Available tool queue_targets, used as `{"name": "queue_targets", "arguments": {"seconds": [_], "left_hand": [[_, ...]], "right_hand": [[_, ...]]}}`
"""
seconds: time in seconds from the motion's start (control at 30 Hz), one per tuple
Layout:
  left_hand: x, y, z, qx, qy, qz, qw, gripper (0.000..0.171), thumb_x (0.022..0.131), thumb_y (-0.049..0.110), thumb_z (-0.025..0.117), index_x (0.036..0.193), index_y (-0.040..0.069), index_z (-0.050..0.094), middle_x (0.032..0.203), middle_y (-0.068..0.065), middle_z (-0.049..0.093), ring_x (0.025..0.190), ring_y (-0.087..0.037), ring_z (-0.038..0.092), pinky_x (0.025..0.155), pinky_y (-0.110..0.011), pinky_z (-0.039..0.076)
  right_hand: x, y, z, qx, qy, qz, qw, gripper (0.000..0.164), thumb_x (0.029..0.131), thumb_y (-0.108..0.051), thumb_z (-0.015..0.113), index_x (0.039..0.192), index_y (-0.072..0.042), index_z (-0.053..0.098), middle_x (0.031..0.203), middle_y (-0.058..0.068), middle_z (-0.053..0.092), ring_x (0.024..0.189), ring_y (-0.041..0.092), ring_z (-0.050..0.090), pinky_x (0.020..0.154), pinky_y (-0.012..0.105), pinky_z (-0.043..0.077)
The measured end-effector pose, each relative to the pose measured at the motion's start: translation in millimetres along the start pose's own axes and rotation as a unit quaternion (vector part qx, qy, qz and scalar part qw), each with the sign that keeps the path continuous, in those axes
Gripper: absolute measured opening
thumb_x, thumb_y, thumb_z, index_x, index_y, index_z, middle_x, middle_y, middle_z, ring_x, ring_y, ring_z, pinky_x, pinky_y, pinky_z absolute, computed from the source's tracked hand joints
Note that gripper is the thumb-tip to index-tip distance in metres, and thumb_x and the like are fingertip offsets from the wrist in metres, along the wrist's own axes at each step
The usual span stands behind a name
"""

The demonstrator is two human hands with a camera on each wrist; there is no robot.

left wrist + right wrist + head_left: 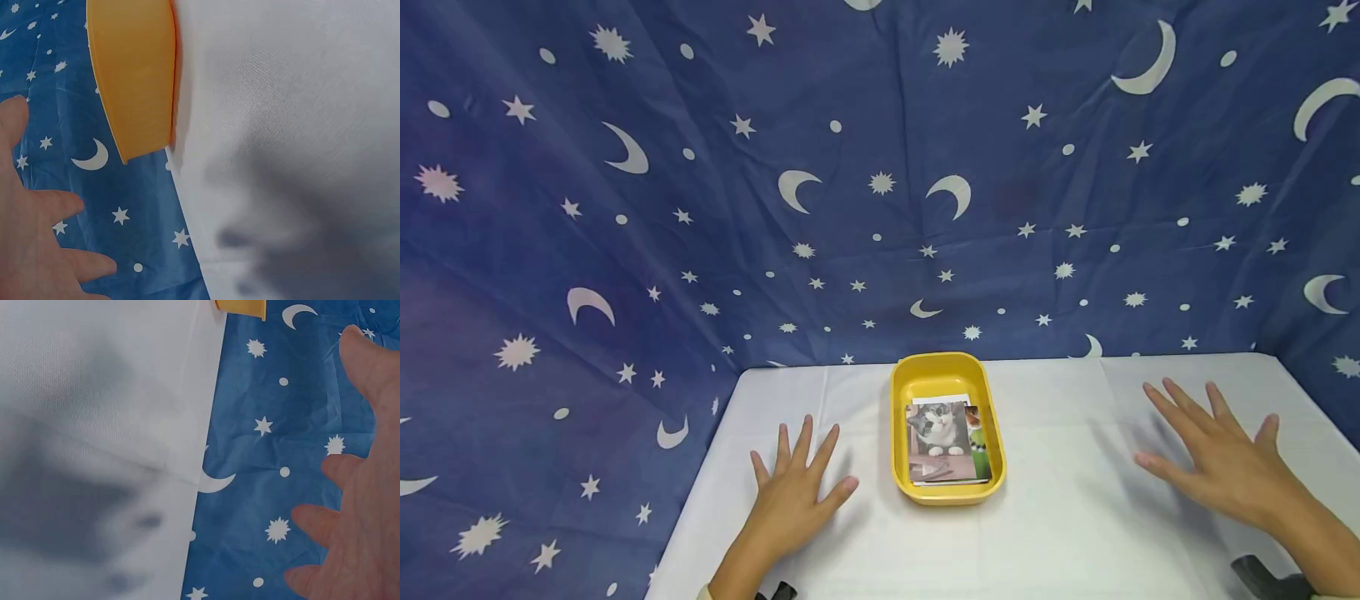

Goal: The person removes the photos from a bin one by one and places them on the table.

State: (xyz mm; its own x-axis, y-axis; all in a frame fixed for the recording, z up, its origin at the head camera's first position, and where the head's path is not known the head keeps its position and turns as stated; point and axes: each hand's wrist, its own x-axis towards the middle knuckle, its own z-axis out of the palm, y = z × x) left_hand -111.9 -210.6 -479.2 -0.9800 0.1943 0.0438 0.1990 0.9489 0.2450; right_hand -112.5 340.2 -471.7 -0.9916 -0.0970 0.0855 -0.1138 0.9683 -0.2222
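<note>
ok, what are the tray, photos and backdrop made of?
Tray: likely plastic, slight sheen; smooth, moulded-looking rim and rounded corners.
Photos: probably paper or card; thin, flat, printed images. Finish unclear.
Backdrop: seems thin fabric, fairly matte; creases and soft folds.

Beyond the far edge of the table (1060,425), reach barred by patterned cloth (880,150). Toward that edge, mid-table, low passage blocked by walls of the yellow tray (949,497); pictures (938,442) inside approachable from above. Wide lane left rightward, up to the right hand (1228,467); narrower gap left beside the left hand (793,500).
</note>
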Motion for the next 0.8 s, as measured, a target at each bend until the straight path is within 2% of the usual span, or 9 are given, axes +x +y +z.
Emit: {"name": "queue_targets", "arguments": {"seconds": [0.23, 0.43, 0.57, 0.7, 0.8], "left_hand": [[-0.8, 4.0, 1.5, -0.008, -0.009, -0.003, 0.9999, 0.078, 0.098, 0.076, 0.037, 0.162, 0.034, 0.028, 0.172, -0.01, 0.013, 0.157, -0.047, -0.001, 0.11, -0.086, -0.003], [3.2, 11.6, 2.1, -0.018, -0.016, 0.0, 0.9997, 0.075, 0.1, 0.071, 0.04, 0.163, 0.033, 0.025, 0.172, -0.012, 0.012, 0.157, -0.047, -0.001, 0.111, -0.085, -0.002], [8.7, 18.9, 5.1, -0.031, -0.022, 0.006, 0.9993, 0.076, 0.1, 0.071, 0.039, 0.164, 0.034, 0.022, 0.172, -0.011, 0.011, 0.157, -0.046, 0.0, 0.112, -0.084, 0.0], [17.6, 24.7, 7.7, -0.064, -0.021, 0.003, 0.9977, 0.077, 0.1, 0.074, 0.033, 0.164, 0.033, 0.02, 0.172, -0.01, 0.013, 0.158, -0.044, 0.003, 0.114, -0.083, 0.004], [23.5, 28.9, 9.3, -0.126, -0.03, -0.001, 0.9916, 0.077, 0.101, 0.073, 0.03, 0.165, 0.032, 0.017, 0.172, -0.01, 0.014, 0.158, -0.043, 0.006, 0.116, -0.08, 0.01]], "right_hand": [[1.8, -8.5, 4.2, 0.013, -0.023, -0.01, 1.0, 0.099, 0.09, -0.072, 0.06, 0.166, -0.035, 0.008, 0.172, 0.015, 0.006, 0.15, 0.057, -0.014, 0.087, 0.089, -0.025], [6.5, -14.3, 3.5, 0.025, -0.012, -0.037, 0.999, 0.096, 0.091, -0.069, 0.06, 0.165, -0.036, 0.01, 0.173, 0.011, 0.009, 0.153, 0.054, -0.009, 0.089, 0.092, -0.019], [10.0, -17.9, 4.5, 0.028, -0.017, -0.034, 0.999, 0.097, 0.091, -0.071, 0.059, 0.165, -0.036, 0.009, 0.173, 0.012, 0.01, 0.153, 0.054, -0.007, 0.09, 0.094, -0.015], [16.9, -24.9, 5.9, 0.053, -0.031, -0.036, 0.997, 0.098, 0.091, -0.071, 0.06, 0.166, -0.035, 0.008, 0.172, 0.012, 0.013, 0.155, 0.052, -0.002, 0.096, 0.093, -0.007], [25.0, -33.8, 6.3, 0.07, -0.047, -0.041, 0.996, 0.1, 0.09, -0.071, 0.06, 0.166, -0.034, 0.007, 0.17, 0.016, 0.021, 0.154, 0.053, 0.011, 0.103, 0.09, 0.005]]}}
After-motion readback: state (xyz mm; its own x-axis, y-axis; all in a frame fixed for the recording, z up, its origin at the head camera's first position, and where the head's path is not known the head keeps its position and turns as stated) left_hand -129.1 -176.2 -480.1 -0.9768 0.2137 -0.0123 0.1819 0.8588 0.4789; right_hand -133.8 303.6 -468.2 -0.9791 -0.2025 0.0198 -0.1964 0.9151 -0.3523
